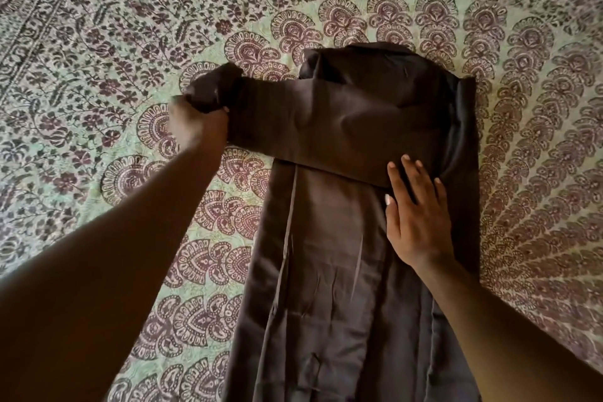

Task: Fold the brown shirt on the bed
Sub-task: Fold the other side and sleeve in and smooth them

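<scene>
The bed (98, 26) lay under a patterned green and maroon cover, and the brown shirt (342, 238) stretched lengthwise along it, toward its right side; on the shirt a sleeve (293, 114) ran crosswise over the chest and reached out to the left; the left hand (199, 127) had its grip pinched around the bunched sleeve end; the right hand (417, 219) rested on the shirt's right half, fingers spread flat.

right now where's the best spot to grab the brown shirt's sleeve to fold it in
Probably at the cuff end, coming from the shirt's left: the sleeve sticks out sideways past the body there, and the left hand already grips it while the right hand pins the body.
</scene>
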A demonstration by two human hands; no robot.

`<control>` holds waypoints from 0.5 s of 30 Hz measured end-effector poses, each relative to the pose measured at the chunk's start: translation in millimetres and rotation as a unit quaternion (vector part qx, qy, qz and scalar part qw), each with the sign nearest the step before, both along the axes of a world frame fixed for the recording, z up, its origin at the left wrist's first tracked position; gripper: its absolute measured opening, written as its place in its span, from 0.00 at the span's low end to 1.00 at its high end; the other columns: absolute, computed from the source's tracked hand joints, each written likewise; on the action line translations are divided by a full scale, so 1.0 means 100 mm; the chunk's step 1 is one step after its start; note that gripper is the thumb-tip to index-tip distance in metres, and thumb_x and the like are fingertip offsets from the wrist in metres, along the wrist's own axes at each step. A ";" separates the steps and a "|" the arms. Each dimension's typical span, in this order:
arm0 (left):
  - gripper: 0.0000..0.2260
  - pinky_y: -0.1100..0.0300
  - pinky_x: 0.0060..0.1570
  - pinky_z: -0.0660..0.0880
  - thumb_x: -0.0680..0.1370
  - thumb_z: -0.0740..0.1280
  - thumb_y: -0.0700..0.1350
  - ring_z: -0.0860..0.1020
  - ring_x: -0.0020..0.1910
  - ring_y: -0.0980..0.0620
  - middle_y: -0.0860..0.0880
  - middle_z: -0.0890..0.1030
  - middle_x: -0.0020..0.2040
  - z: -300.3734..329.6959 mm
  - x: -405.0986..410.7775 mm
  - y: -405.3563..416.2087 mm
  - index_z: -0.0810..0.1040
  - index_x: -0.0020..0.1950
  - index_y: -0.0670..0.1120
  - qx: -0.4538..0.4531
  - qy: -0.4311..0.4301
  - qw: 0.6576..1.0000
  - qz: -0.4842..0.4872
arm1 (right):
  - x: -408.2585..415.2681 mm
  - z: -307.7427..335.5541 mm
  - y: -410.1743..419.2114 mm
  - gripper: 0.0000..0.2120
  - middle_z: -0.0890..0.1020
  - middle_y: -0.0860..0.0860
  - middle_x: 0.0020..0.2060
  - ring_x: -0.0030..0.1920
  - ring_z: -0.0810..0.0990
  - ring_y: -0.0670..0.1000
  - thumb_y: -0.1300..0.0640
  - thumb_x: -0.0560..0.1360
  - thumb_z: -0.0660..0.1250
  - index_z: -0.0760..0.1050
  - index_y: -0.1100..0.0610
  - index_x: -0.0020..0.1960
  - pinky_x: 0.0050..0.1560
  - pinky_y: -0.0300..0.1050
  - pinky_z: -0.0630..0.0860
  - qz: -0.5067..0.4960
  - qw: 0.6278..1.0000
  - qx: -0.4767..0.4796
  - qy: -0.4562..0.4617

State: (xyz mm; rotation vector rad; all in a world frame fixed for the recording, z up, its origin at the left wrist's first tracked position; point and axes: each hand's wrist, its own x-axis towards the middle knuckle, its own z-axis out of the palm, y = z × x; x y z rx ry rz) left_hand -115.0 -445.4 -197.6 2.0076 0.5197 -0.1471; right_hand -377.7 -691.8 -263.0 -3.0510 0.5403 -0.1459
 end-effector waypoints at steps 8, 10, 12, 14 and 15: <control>0.14 0.47 0.50 0.84 0.71 0.74 0.51 0.86 0.47 0.51 0.48 0.88 0.47 0.18 -0.68 -0.59 0.85 0.51 0.43 -0.158 -0.078 0.969 -0.172 | -0.02 0.04 0.01 0.26 0.61 0.55 0.82 0.82 0.60 0.57 0.47 0.86 0.50 0.62 0.54 0.81 0.77 0.63 0.59 -0.004 1.000 0.018 -0.004; 0.10 0.52 0.46 0.83 0.72 0.74 0.48 0.85 0.45 0.53 0.49 0.87 0.44 0.27 -0.96 -0.81 0.83 0.49 0.43 -0.196 -0.081 0.949 -0.233 | -0.03 0.08 -0.01 0.26 0.62 0.54 0.82 0.81 0.60 0.57 0.46 0.86 0.51 0.63 0.54 0.81 0.77 0.62 0.60 0.002 0.999 0.037 0.004; 0.09 0.54 0.47 0.81 0.73 0.73 0.46 0.85 0.45 0.52 0.47 0.86 0.44 0.36 -1.24 -0.99 0.82 0.49 0.43 -0.227 -0.085 0.931 -0.274 | -0.02 0.14 -0.02 0.26 0.63 0.54 0.81 0.81 0.61 0.57 0.46 0.85 0.53 0.65 0.54 0.80 0.78 0.62 0.58 0.003 0.996 0.083 0.026; 0.11 0.52 0.52 0.83 0.76 0.74 0.42 0.86 0.50 0.48 0.43 0.87 0.49 0.45 -1.53 -1.14 0.82 0.55 0.40 -0.261 -0.071 0.912 -0.308 | -0.03 0.29 -0.11 0.25 0.69 0.59 0.77 0.79 0.65 0.62 0.47 0.84 0.54 0.72 0.59 0.75 0.77 0.61 0.60 -0.009 0.986 0.162 0.043; 0.10 0.54 0.53 0.83 0.77 0.74 0.39 0.85 0.52 0.49 0.43 0.86 0.51 0.50 -1.67 -1.20 0.82 0.57 0.39 -0.278 -0.056 0.901 -0.327 | -0.07 0.38 -0.15 0.23 0.74 0.63 0.73 0.75 0.70 0.65 0.50 0.83 0.56 0.76 0.63 0.71 0.75 0.58 0.64 -0.039 0.978 0.197 0.047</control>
